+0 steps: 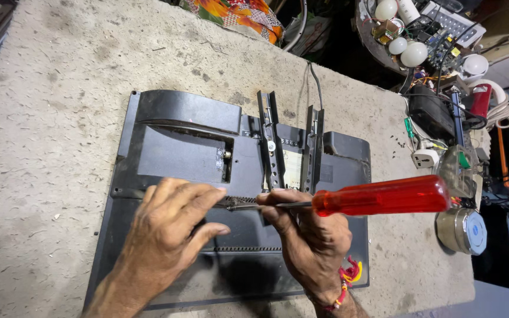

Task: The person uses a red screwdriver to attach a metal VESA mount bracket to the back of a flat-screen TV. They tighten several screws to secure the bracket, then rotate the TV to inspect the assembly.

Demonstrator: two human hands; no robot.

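Now, what we hold: our right hand [310, 235] closes around the thin steel shaft of a screwdriver [378, 197], whose clear red handle sticks out to the right, free of the palm.
Left hand: our left hand [169, 227] lies flat on the panel, fingers [204, 197] narrowed toward the screwdriver tip, pinching or steadying something small there; we cannot tell what.
Where the tip is: it meets the back cover of a flat television [178, 147], black plastic, lying face down on a rough grey worktable [48, 118], near the middle of the cover just below the two metal wall-mount brackets [290, 141].
How the screwdriver handles: we judge it stiff and fairly light, the smooth handle a little slippery; held by the shaft it gives fine aim but little turning force, so the handle is the better grip for torque.
How the television handles: we judge it broad, moderately heavy and fragile on its hidden glass side; the plastic shell flexes, so we take it by the long edges with both hands, never by the brackets alone.
Around it: a cable [313, 82] runs off the top edge; a socket adapter [424, 158], white bulbs [413, 54] and a round metal tin [462, 229] crowd the right end of the table.
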